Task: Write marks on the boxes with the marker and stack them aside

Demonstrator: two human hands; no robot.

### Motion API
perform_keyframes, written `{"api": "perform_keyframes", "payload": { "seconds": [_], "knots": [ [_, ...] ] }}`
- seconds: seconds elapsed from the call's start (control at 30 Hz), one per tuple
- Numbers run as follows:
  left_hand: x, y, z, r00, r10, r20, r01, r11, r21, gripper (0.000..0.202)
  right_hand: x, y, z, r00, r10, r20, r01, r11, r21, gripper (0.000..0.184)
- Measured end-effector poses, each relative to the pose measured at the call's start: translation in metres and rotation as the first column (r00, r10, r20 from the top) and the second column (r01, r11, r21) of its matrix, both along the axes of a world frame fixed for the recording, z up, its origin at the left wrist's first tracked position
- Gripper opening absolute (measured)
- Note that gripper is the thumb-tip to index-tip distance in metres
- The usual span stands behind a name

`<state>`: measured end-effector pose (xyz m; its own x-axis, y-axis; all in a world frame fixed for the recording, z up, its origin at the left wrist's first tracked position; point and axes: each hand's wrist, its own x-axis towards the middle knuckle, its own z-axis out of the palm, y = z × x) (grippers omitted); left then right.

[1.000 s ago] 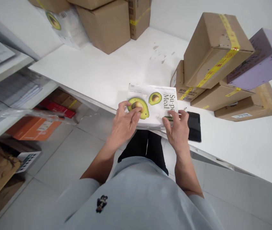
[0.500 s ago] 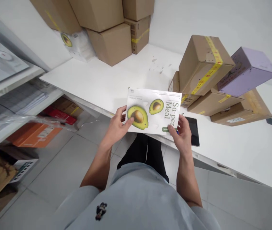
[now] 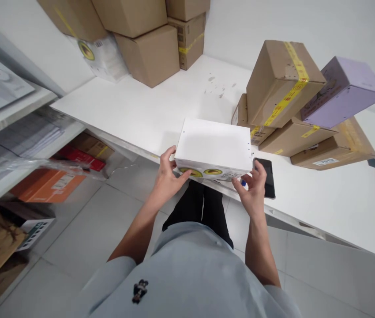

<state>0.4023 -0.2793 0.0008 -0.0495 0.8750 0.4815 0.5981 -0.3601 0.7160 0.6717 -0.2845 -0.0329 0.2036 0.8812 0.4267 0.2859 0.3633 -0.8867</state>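
A white carton [image 3: 213, 140] with avocado pictures sits at the front edge of the white table, its plain white side facing up. The printed avocado face is turned toward my body. My left hand [image 3: 170, 174] grips the carton's left end, thumb on the printed face. At the other end my right hand [image 3: 252, 183] holds the right front corner, thumb against the print and fingers by the side. Just right of that hand lies a black phone [image 3: 268, 179]. A small blue item [image 3: 243, 182] shows behind my right fingers; its kind is hard to make out.
Cardboard boxes [image 3: 283, 88] and a purple box [image 3: 348, 92] are stacked at the right of the table [image 3: 134, 110]. More brown boxes [image 3: 149, 55] stand at the back left. Left of me, a shelf [image 3: 15, 104] holds papers, with an orange box [image 3: 46, 185] below.
The carton has been tipped so its printed avocado face turned from upward to toward me, and a blank white side now shows on top. Both hands still hold its ends.
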Motion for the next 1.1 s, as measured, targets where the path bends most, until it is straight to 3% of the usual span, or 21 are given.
{"api": "perform_keyframes", "payload": {
  "seconds": [0.1,0.2,0.3,0.53,0.9,1.0,1.1],
  "knots": [
    [0.002,-0.004,0.025,0.966,0.034,-0.257,-0.013,0.996,0.084,0.073,0.005,-0.002,0.026,0.965,-0.03,0.259,0.009,0.997,0.083,0.071],
    [0.007,-0.007,0.048,0.899,0.049,-0.436,-0.057,0.998,-0.003,0.062,0.005,-0.001,0.047,0.87,-0.025,0.493,0.001,0.999,0.049,0.061],
    [0.012,-0.006,0.057,0.857,0.05,-0.512,-0.103,0.992,-0.076,0.055,0.001,0.001,0.058,0.797,-0.035,0.603,0.054,0.998,-0.013,0.05],
    [0.015,-0.002,0.054,0.841,0.083,-0.535,-0.132,0.99,-0.054,0.05,-0.007,0.005,0.064,0.727,-0.053,0.684,0.115,0.992,-0.045,0.044],
    [0.02,0.0,0.049,0.851,0.092,-0.517,-0.131,0.991,-0.04,0.05,-0.009,0.007,0.063,0.741,-0.071,0.667,0.12,0.992,-0.028,0.048],
    [0.016,0.0,0.043,0.868,0.09,-0.489,-0.105,0.995,-0.002,0.049,-0.006,0.005,0.059,0.767,-0.086,0.636,0.095,0.995,0.019,0.051],
    [0.011,0.001,0.035,0.903,0.093,-0.42,-0.039,0.99,0.135,0.047,-0.003,0.003,0.052,0.816,-0.132,0.563,0.062,0.988,0.142,0.051]
  ]
}}
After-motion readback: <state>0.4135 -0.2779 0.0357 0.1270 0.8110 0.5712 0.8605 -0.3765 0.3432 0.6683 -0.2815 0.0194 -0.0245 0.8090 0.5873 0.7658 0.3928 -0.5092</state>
